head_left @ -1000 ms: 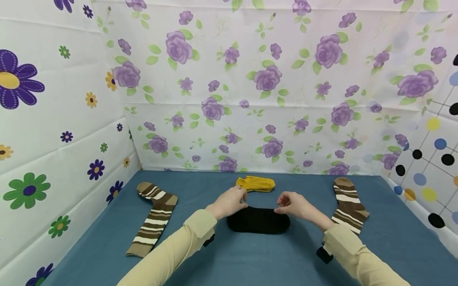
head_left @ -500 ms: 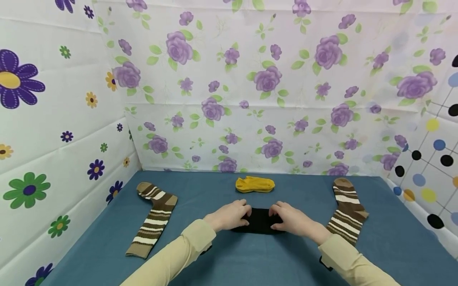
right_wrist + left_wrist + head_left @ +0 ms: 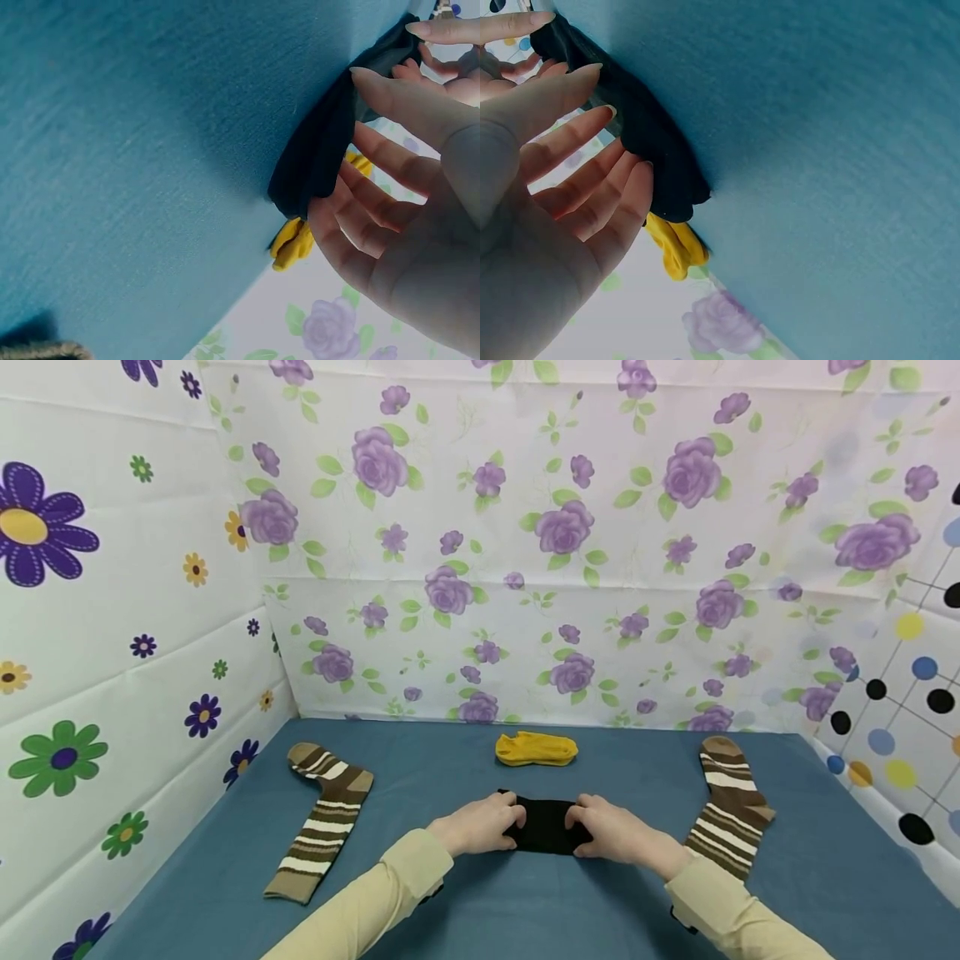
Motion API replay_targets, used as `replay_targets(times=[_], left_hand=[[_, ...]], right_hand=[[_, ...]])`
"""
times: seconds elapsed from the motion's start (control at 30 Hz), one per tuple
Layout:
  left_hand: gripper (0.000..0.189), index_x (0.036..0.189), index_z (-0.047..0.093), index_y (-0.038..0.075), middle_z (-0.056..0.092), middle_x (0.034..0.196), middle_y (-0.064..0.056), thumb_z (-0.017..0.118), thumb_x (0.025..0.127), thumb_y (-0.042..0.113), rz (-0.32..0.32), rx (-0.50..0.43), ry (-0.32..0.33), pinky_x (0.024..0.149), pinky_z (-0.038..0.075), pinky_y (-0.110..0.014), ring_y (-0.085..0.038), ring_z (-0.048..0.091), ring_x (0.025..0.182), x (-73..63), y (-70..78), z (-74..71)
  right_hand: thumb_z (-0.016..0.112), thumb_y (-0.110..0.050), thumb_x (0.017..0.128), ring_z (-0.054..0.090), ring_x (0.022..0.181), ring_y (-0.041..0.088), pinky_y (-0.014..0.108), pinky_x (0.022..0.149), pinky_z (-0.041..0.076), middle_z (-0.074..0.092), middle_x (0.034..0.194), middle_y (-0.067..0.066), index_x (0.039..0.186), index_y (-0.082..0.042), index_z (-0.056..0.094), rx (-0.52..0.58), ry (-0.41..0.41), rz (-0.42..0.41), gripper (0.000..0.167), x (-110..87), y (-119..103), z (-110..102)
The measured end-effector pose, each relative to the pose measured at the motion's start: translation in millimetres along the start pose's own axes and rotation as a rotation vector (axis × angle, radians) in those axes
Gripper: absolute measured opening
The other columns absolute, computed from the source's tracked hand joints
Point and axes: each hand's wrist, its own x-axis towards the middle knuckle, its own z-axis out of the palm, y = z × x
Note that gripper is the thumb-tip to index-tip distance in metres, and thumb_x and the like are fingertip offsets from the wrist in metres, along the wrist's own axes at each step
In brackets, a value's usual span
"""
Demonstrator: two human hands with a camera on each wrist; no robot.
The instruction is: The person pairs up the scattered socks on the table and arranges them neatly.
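A black sock (image 3: 546, 827) lies flat in the middle of the blue cloth, stretched sideways between both hands. At its left end my left hand (image 3: 480, 825) holds the fabric, thumb at the near edge and fingers at the far edge. My right hand (image 3: 617, 832) grips the right end in the same way. In the left wrist view the sock's dark fabric (image 3: 656, 154) stands up from the cloth in a fold between thumb and fingers. The right wrist view has the fabric (image 3: 311, 154) bunched between thumb and fingers too. Both ends are partly hidden under the hands.
A folded yellow sock (image 3: 536, 749) lies behind the black one. One brown-and-white striped sock (image 3: 330, 818) is on the left, another striped sock (image 3: 727, 810) on the right. Patterned cloth walls (image 3: 465, 635) enclose the blue surface (image 3: 420, 760) at the back and sides.
Both hands have come down from the sock's far edge onto its two ends and now hold it between thumb and fingers. The yellow and striped socks stay put.
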Motion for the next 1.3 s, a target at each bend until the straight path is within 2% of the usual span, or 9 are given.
replay_targets(times=[0.23, 0.43, 0.8, 1.0, 1.03, 1.23, 1.27, 1.3], left_hand=[[0.016, 0.094, 0.060, 0.013, 0.043, 0.085, 0.002, 0.069, 0.082, 0.020, -0.005, -0.004, 0.025, 0.062, 0.039, -0.022, -0.011, 0.043, 0.074, 2.0, -1.9, 4.1], [0.017, 0.097, 0.061, 0.012, 0.046, 0.089, 0.000, 0.068, 0.083, 0.018, -0.040, -0.036, 0.022, 0.064, 0.041, -0.022, -0.012, 0.046, 0.079, 5.0, -4.0, 4.2], [0.020, 0.103, 0.062, 0.010, 0.049, 0.094, -0.003, 0.066, 0.085, 0.017, -0.098, -0.021, 0.021, 0.069, 0.042, -0.025, -0.016, 0.049, 0.085, 17.4, -13.3, 1.4], [0.021, 0.104, 0.063, 0.008, 0.050, 0.094, -0.006, 0.066, 0.085, 0.015, -0.111, -0.028, 0.026, 0.071, 0.044, -0.026, -0.018, 0.051, 0.086, 23.6, -17.7, 1.8], [0.021, 0.104, 0.063, 0.008, 0.050, 0.094, -0.006, 0.065, 0.085, 0.017, -0.092, -0.028, 0.046, 0.070, 0.044, -0.027, -0.018, 0.051, 0.085, 27.4, -24.2, 8.9], [0.022, 0.106, 0.062, 0.008, 0.049, 0.095, -0.006, 0.064, 0.086, 0.017, -0.110, -0.036, 0.045, 0.070, 0.044, -0.028, -0.019, 0.050, 0.086, 30.4, -26.3, 7.0], [0.022, 0.107, 0.062, 0.008, 0.049, 0.095, -0.006, 0.064, 0.086, 0.015, -0.135, -0.034, 0.027, 0.071, 0.044, -0.028, -0.019, 0.050, 0.087, 27.8, -20.5, -0.3], [0.022, 0.107, 0.062, 0.008, 0.049, 0.095, -0.005, 0.064, 0.086, 0.015, -0.140, -0.027, 0.028, 0.071, 0.044, -0.028, -0.019, 0.050, 0.087, 28.4, -20.6, -0.1]], right_hand=[[0.076, -0.016, 0.074, 0.045, 0.076, 0.019, 0.035, 0.062, 0.041, 0.043, 0.084, 0.001, 0.093, -0.010, 0.059, -0.029, 0.004, -0.006, 0.027, 1.0, 0, 1], [0.076, -0.014, 0.073, 0.046, 0.075, 0.021, 0.035, 0.061, 0.042, 0.043, 0.083, 0.001, 0.093, -0.008, 0.060, -0.064, 0.025, -0.012, 0.027, 3.9, 1, 0], [0.074, -0.011, 0.075, 0.048, 0.084, 0.025, 0.037, 0.064, 0.043, 0.045, 0.088, 0.004, 0.098, -0.008, 0.060, -0.075, 0.018, 0.123, 0.027, 23.1, 8, 0], [0.073, -0.009, 0.077, 0.049, 0.088, 0.026, 0.037, 0.068, 0.043, 0.047, 0.092, 0.006, 0.101, -0.007, 0.060, -0.067, 0.011, 0.146, 0.028, 31.2, 14, 1], [0.073, -0.009, 0.077, 0.049, 0.088, 0.026, 0.037, 0.069, 0.043, 0.047, 0.093, 0.006, 0.102, -0.007, 0.060, -0.066, 0.010, 0.148, 0.028, 32.0, 15, 0], [0.072, -0.007, 0.078, 0.049, 0.089, 0.027, 0.038, 0.071, 0.043, 0.048, 0.094, 0.008, 0.103, -0.005, 0.059, -0.061, 0.006, 0.157, 0.028, 35.7, 17, -2], [0.072, -0.007, 0.078, 0.049, 0.089, 0.027, 0.038, 0.071, 0.043, 0.048, 0.094, 0.008, 0.103, -0.005, 0.059, -0.061, 0.006, 0.157, 0.028, 36.3, 18, -3], [0.072, -0.007, 0.078, 0.049, 0.089, 0.027, 0.038, 0.072, 0.042, 0.048, 0.093, 0.008, 0.103, -0.005, 0.059, -0.061, 0.006, 0.158, 0.028, 36.9, 18, -3]])
